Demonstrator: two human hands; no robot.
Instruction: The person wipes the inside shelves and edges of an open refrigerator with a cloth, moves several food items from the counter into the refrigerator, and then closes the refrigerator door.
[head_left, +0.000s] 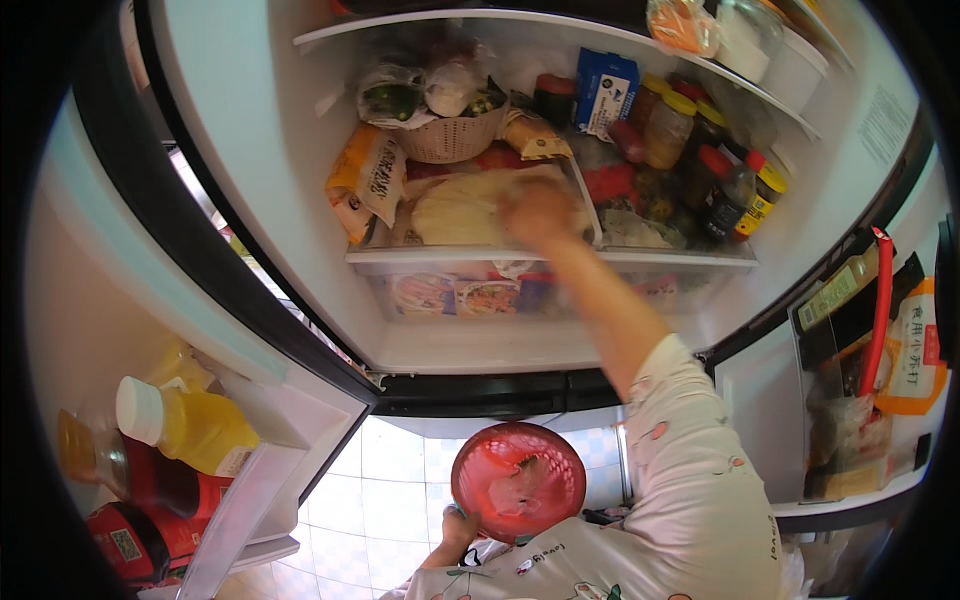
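Observation:
My left hand (457, 529) grips the rim of a red plastic basket (555, 465) low in front of my body. Something pale in a clear bag, with a bit of green, lies in that basket. My right hand (541, 214), blurred, reaches into an open refrigerator over a pale, flat, rounded food item (461, 210) on the lower shelf. Its fingers are too blurred to tell whether they hold anything. Behind stands a beige perforated basket (450, 139) of bagged vegetables, with an orange-and-white food packet (367, 180) to its left.
Jars and sauce bottles (671, 127) crowd the shelf's right side near a blue box (606, 94). The left door holds a yellow juice bottle (202, 424) and dark bottles; the right door holds an orange-edged packet (911, 352). The shelf's front edge (450, 256) runs below my right hand.

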